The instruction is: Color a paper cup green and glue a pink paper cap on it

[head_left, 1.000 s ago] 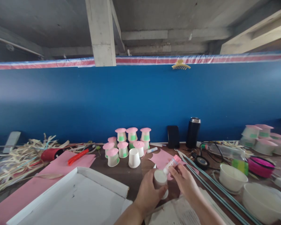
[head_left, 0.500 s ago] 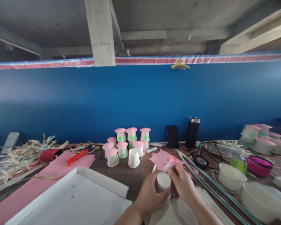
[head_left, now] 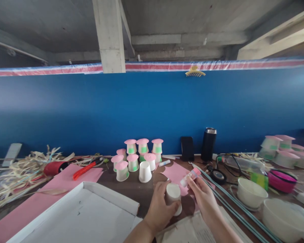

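My left hand [head_left: 160, 209] is wrapped round a small white paper cup [head_left: 173, 195] turned bottom-up, low in the middle of the view. My right hand [head_left: 204, 195] pinches a glue stick with a pink end [head_left: 190, 177], held slanted just to the right of the cup and apart from it. Behind the hands lies a pink paper piece [head_left: 176, 172]. Further back stands a cluster of several upturned cups with pink tops and green patches [head_left: 139, 155], with one plain white cup [head_left: 145, 171] in front.
A white shallow box [head_left: 73, 216] and pink paper sheet [head_left: 53, 192] lie to the left, beside an orange cutter [head_left: 84, 169] and straw scraps [head_left: 20, 172]. A phone [head_left: 187, 148] and black flask [head_left: 209, 144] stand against the blue wall. White bowls [head_left: 250, 193], long thin rods [head_left: 230, 202] and a pink-rimmed tub [head_left: 282, 180] sit right.
My right hand drew the glue stick off the cup's bottom and a little to the right. My left hand kept its hold on the cup.
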`<state>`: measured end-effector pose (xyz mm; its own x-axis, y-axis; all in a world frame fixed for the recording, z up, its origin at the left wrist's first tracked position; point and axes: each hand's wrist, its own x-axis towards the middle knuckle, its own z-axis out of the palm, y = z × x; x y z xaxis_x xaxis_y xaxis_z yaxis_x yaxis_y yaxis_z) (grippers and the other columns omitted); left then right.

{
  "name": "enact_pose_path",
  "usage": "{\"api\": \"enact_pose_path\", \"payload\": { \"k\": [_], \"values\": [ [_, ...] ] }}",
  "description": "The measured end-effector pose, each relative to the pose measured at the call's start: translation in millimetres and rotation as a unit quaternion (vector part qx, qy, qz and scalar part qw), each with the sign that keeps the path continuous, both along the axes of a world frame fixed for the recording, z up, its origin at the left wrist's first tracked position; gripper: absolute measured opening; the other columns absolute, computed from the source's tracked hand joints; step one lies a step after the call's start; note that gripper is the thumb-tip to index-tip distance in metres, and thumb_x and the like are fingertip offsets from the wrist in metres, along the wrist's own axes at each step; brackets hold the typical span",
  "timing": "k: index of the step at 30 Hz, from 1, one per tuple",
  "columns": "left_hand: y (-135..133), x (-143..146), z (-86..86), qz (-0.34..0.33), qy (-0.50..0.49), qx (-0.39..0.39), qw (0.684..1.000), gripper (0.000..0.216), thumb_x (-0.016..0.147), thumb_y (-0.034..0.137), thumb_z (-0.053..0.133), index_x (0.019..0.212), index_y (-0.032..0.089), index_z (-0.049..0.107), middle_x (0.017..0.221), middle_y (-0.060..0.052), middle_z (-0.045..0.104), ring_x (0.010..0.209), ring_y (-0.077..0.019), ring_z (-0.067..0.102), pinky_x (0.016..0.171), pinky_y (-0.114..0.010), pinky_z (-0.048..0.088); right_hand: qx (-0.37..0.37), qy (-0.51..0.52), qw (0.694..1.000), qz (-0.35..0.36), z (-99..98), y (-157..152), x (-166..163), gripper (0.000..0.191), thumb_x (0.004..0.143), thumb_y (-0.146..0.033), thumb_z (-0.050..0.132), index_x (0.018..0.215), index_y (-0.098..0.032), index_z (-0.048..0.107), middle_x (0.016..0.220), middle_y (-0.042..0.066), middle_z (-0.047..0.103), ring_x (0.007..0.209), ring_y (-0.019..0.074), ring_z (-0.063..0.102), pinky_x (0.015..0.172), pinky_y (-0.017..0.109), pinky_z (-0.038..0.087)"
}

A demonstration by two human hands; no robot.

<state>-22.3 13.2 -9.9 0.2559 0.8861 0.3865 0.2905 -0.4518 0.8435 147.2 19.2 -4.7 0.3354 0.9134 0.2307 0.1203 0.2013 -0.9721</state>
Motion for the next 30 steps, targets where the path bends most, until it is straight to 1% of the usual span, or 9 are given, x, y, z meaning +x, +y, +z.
{"api": "enact_pose_path", "payload": {
  "k": [4,6,9,13,17,22,24,27,30],
  "values": [
    [1,0,-2.2,0.002,-0.012,-0.018,1.0,0.06,0.065,0.018,0.065,0.123,0.016,0.049,0.122,-0.011,0.054,0.113,-0.023,0.048,0.099,-0.034,0.035,0.004,0.001,1.0,0.012,1.2,-1,-1,0.038,0.076,-0.054,0.057,0.081,-0.016,0.062,0.068,0.002,0.06,0.058,0.0135,0.054,0.053,0.024,0.044],
    [0,0,-2.4,0.0,-0.009,-0.019,1.0,0.055,0.065,0.018,0.065,0.118,0.017,0.052,0.118,-0.01,0.057,0.11,-0.0228,0.05,0.097,-0.034,0.036,0.007,-0.012,1.0,0.018,-0.2,0,0,0.038,0.077,-0.053,0.057,0.083,-0.016,0.063,0.068,0.001,0.06,0.06,0.0137,0.054,0.055,0.024,0.043],
    [-1,1,-1.9,-0.006,-0.004,-0.016,1.0,0.051,0.065,0.017,0.065,0.114,0.017,0.054,0.113,-0.009,0.059,0.106,-0.0222,0.052,0.095,-0.033,0.038,0.015,-0.038,0.999,0.028,-1.4,0,1,0.036,0.077,-0.052,0.058,0.082,-0.017,0.063,0.067,0.0,0.06,0.061,0.0139,0.052,0.057,0.024,0.042],
    [-1,0,-2.7,-0.009,-0.004,-0.011,1.0,0.052,0.065,0.017,0.065,0.117,0.017,0.054,0.117,-0.01,0.058,0.11,-0.0227,0.05,0.097,-0.034,0.036,0.026,-0.067,0.997,0.04,1.4,-3,-1,0.033,0.077,-0.05,0.06,0.08,-0.017,0.062,0.068,0.0,0.06,0.064,0.0146,0.052,0.059,0.023,0.041],
    [0,-2,-2.8,-0.014,0.002,-0.006,1.0,0.054,0.066,0.02,0.066,0.119,0.017,0.053,0.119,-0.011,0.057,0.112,-0.0242,0.05,0.098,-0.035,0.036,0.03,-0.082,0.995,0.055,7.8,-8,-3,0.033,0.077,-0.05,0.058,0.077,-0.017,0.061,0.066,0.0,0.059,0.063,0.0152,0.053,0.059,0.023,0.041],
    [-2,-2,1.9,-0.017,0.008,-0.01,1.0,0.054,0.066,0.021,0.067,0.119,0.018,0.055,0.118,-0.011,0.057,0.11,-0.0242,0.051,0.097,-0.036,0.037,0.036,-0.077,0.992,0.089,15.1,-12,-5,0.03,0.078,-0.047,0.059,0.085,-0.019,0.063,0.073,0.002,0.063,0.072,0.0181,0.057,0.066,0.025,0.045],
    [-2,-1,3.3,-0.014,0.008,-0.011,1.0,0.055,0.065,0.02,0.067,0.118,0.019,0.056,0.117,-0.01,0.058,0.11,-0.0244,0.051,0.097,-0.036,0.037,0.038,-0.07,0.992,0.102,16.5,-14,-5,0.03,0.078,-0.048,0.058,0.084,-0.019,0.063,0.074,0.002,0.063,0.075,0.0193,0.058,0.067,0.026,0.045],
    [-2,0,3.3,-0.007,0.0,-0.011,1.0,0.055,0.066,0.021,0.067,0.119,0.02,0.056,0.115,-0.009,0.059,0.108,-0.024,0.052,0.097,-0.036,0.038,0.04,-0.059,0.99,0.123,18.3,-16,-8,0.029,0.079,-0.047,0.058,0.079,-0.019,0.064,0.073,0.002,0.063,0.076,0.0192,0.058,0.068,0.025,0.045],
    [-1,1,2.3,-0.005,-0.008,-0.006,1.0,0.055,0.066,0.021,0.067,0.12,0.02,0.055,0.115,-0.009,0.059,0.108,-0.0236,0.052,0.097,-0.036,0.038,0.04,-0.044,0.988,0.146,21.2,-21,-13,0.026,0.078,-0.044,0.061,0.085,-0.019,0.066,0.074,0.001,0.062,0.075,0.018,0.057,0.069,0.025,0.045]
  ]
}}
